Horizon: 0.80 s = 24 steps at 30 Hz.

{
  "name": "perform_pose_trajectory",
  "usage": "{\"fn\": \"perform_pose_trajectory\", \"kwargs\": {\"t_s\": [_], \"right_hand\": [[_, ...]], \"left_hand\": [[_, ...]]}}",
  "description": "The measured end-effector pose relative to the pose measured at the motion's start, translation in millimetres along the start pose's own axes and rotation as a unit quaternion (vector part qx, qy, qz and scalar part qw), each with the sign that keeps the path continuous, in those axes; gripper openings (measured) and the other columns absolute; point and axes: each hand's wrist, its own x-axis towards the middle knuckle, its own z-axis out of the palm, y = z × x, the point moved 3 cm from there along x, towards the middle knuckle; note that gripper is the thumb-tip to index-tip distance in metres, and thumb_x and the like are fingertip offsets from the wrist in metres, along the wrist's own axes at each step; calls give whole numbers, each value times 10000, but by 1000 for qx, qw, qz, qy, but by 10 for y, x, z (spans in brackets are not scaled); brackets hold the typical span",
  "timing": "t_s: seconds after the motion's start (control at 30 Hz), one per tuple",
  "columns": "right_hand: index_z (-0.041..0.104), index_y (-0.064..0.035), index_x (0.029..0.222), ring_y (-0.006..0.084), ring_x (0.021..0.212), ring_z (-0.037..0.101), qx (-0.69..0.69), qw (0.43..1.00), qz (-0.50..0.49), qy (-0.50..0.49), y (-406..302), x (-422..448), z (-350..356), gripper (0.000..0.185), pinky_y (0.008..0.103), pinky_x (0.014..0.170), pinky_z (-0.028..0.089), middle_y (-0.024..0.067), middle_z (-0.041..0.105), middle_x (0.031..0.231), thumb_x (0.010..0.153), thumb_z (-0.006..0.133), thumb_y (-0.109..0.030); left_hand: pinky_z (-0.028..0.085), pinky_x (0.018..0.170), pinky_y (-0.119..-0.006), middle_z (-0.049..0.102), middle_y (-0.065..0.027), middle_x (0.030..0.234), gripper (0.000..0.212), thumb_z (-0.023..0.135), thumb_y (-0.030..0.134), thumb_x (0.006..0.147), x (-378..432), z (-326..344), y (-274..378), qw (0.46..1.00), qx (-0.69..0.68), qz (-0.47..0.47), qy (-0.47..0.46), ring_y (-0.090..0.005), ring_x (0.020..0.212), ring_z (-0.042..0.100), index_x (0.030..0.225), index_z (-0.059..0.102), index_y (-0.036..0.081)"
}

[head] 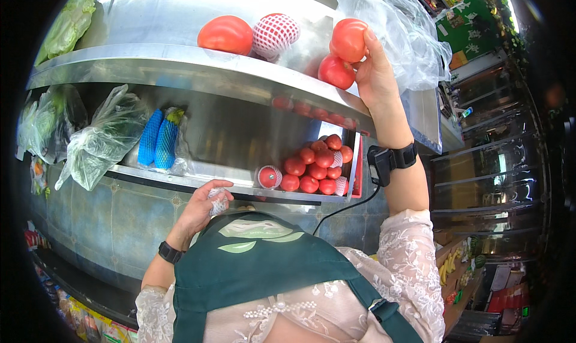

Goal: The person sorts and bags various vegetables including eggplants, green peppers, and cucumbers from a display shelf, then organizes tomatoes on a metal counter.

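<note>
My right hand (377,75) grips a red tomato (349,40) over the upper metal shelf, with a second tomato (336,72) just beneath it, near the shelf's edge. To the left on that shelf lie a large bare tomato (225,34) and one in a white foam net (276,34). Low in front of my body, my left hand (202,208) holds a crumpled white foam net (218,200). On the lower metal shelf is a heap of tomatoes (317,172), some in foam nets, with a netted tomato (269,177) at its left.
Blue-netted vegetables (159,138) and a knotted clear bag (101,136) lie on the lower shelf's left part. Leafy lettuce (69,23) stands at the upper left. Clear plastic bags (396,32) cover the upper shelf's right end. A black cable (346,211) runs from my right wrist.
</note>
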Motion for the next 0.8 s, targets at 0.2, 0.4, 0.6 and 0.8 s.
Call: {"fn": "perform_pose_trajectory", "kwargs": {"t_s": [0.2,0.4,0.6,0.8], "right_hand": [[552,-45,1216,161,1014,564,-60,991,-41,-112,-29,-2,179,533,326,868,454,78,598,1113,858,657,-425],[531,-12,1173,169,1042,558,-45,985,20,-165,-108,-35,367,508,295,783,530,112,583,1108,858,673,-384],[533,-26,1167,174,977,583,-75,981,-16,-177,-5,138,413,507,318,743,545,121,594,1078,852,677,-396],[522,-48,1224,241,836,645,136,981,21,-134,-39,299,94,593,390,716,557,136,625,1057,850,630,-496]], "left_hand": [[490,753,-224,617,-53,935,264,548,74,951,46,70,42,1000,10,-3,-12,-97,826,576,1212,554,38],[486,750,-224,615,-51,935,269,547,73,951,104,113,14,1000,15,-3,-16,-96,824,573,1217,551,35],[484,741,-224,616,-52,929,270,550,76,950,167,164,-2,999,18,5,-29,-96,809,574,1216,548,30],[484,733,-220,620,-51,928,275,557,86,948,169,129,-63,1000,-2,14,-25,-96,803,577,1217,546,27]]}}
